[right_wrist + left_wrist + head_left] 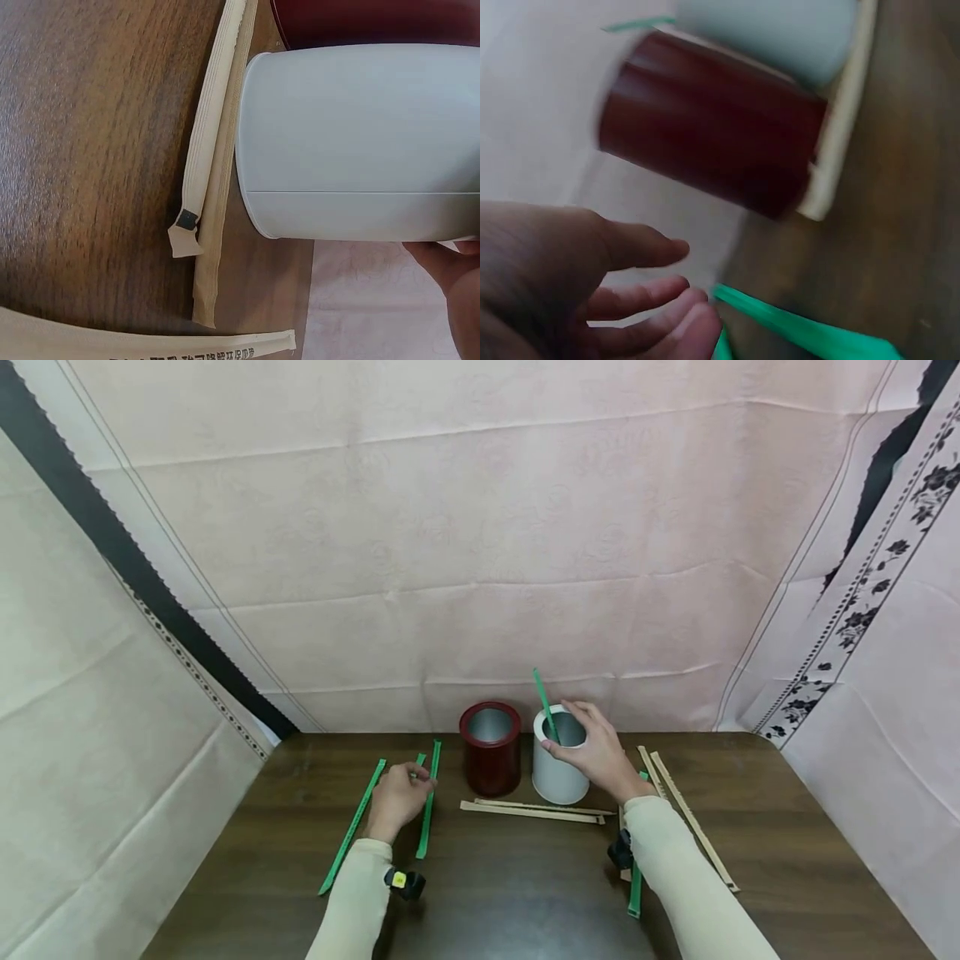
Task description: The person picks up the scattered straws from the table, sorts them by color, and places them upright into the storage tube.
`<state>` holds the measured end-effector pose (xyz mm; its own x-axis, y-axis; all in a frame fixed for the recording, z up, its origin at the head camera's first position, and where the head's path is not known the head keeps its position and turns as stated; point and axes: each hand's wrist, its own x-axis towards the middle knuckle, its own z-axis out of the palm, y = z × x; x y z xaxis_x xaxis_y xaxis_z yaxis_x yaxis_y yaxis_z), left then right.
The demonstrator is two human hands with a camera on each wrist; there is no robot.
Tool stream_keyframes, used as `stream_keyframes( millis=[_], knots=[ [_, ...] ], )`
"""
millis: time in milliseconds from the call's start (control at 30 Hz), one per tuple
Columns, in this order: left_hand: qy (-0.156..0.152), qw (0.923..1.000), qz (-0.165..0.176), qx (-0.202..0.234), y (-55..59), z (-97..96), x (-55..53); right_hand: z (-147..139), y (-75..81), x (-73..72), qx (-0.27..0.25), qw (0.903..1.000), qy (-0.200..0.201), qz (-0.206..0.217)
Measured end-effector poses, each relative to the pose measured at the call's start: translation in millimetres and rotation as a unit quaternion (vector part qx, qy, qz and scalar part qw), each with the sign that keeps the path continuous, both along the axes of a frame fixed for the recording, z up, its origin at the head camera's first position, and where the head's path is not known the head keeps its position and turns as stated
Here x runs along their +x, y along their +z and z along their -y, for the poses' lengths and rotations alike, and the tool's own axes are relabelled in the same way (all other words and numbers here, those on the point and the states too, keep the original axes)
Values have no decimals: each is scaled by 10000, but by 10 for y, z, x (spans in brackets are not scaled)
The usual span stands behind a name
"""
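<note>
My right hand [596, 752] grips the white cylindrical container [555, 775] near its rim, thumb on the near side and fingers at the far side. A slim green wrapped stick [545, 702] stands tilted inside it, its upper part above the rim. Close on the left is a dark red container [491, 764] of similar shape. My left hand [399, 797], holding nothing, hovers among slim green wrapped sticks [430, 802] on the left of the table. In the left wrist view its thumb and fingers are apart, fingertips close to a green stick [802, 322].
Two beige paper-wrapped sticks [525, 811] lie across the front of the containers. More beige sticks [693, 822] and a green one [635, 893] lie by my right forearm. Another green stick [351, 831] lies far left. A pale cloth wall [480, 568] rises behind the table.
</note>
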<state>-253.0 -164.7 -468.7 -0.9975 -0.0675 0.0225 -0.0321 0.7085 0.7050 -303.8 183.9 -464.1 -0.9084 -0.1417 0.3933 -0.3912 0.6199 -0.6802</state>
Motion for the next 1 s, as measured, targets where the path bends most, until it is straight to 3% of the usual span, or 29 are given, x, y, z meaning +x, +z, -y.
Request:
stream_keyframes(
  millis=[167,367,633,767,900,1000],
  knots=[
    [237,9975,158,-654,-230,4,-93,8,-13,5,-17,10000,15,42],
    [448,9947,53,-921,-334,-82,-189,-10,-17,2,41,10000,-20,-34],
    [474,9979,-41,-437,-338,-101,-236,-7,-10,-3,25,10000,-21,-75],
    [485,9971,-577,-81,-204,-97,-188,-2,-4,-4,27,9999,-8,-136],
    [320,9896,-1349,392,114,-153,-112,0,-8,-9,16,9999,-20,-153],
    [157,9784,-1959,638,394,-250,-61,5,-15,-13,4,9999,-24,-138]
  ],
)
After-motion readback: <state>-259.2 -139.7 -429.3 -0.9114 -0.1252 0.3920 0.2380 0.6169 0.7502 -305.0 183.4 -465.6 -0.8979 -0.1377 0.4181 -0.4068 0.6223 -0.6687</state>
